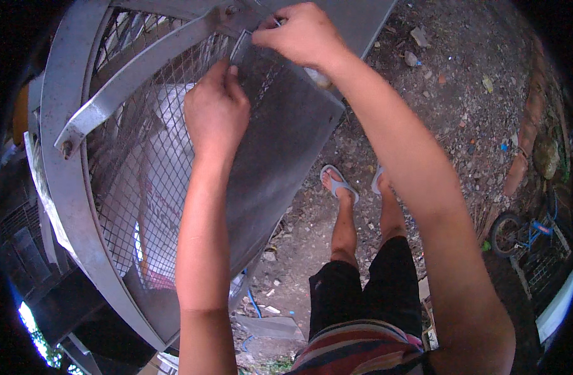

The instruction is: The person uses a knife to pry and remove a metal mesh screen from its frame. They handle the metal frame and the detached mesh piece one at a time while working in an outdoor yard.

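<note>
A metal frame with diamond wire mesh [127,215] stands at the left, with a dark grey sheet panel [267,137] along its right side. My left hand [217,109] is closed at the far part of the mesh, thumb and fingertips pinching the lower end of a thin metal strip [240,45]. Just beyond it and to the right, my right hand [304,36] is closed in a pinch beside the strip's upper end. A thin shiny sliver shows between its fingers, too small to name. The right fingertips are partly hidden by the hand itself.
A flat metal bar [127,84] curves over the mesh, ending at a bolt [66,147]. White sacks [164,187] show behind the mesh. Littered dirt ground [449,94] lies right, with a log [529,112] and a small blue bicycle [536,230]. My sandalled feet [339,181] stand beside the panel.
</note>
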A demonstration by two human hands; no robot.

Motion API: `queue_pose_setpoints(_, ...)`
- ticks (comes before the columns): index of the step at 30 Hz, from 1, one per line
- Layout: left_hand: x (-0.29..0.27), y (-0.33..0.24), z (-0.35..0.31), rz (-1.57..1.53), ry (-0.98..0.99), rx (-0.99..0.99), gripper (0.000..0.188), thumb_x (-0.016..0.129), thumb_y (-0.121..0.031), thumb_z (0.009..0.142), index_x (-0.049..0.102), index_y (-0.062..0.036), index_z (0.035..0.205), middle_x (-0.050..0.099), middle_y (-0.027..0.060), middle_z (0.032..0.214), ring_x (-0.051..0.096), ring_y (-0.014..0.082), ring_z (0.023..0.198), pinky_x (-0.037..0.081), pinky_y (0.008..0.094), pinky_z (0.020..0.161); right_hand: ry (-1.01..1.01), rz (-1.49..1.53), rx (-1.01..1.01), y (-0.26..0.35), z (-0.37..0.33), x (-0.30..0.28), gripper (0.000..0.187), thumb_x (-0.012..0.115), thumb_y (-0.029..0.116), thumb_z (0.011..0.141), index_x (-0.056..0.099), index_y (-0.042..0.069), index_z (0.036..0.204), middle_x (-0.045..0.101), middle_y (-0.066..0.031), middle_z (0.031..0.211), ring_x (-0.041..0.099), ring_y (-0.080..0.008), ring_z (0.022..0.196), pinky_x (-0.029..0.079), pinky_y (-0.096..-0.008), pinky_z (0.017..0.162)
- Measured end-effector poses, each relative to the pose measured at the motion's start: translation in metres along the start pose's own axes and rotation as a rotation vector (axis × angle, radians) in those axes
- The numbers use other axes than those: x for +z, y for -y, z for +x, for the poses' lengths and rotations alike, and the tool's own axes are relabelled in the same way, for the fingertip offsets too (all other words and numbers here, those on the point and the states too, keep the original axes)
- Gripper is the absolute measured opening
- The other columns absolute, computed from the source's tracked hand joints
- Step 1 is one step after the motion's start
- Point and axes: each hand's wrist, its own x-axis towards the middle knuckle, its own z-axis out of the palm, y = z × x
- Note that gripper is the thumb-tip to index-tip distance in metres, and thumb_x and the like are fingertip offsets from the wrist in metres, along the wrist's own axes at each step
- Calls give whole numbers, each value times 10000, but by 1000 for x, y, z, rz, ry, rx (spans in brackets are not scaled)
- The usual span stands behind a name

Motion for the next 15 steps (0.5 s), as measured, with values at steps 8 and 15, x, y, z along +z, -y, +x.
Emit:
queue_pose_setpoints(8,3,0,-1,-15,-46,23,257,558,-194,908,670,-29,1070,634,231,710,649,378,660,490,434,622,-152,-306,-58,15,-10,12,326,736,333,664,721,41,808,673,-208,766,687,-324,757,531,-416,711)
queue_pose_setpoints(15,0,-7,-1,-37,-24,-29,191,550,-142,866,662,-34,977,653,231,789,640,411,750,502,488,675,-368,-228,-146,1,-18,35,303,719,347,620,682,55,693,654,-181,679,656,-388,706,546,-435,671)
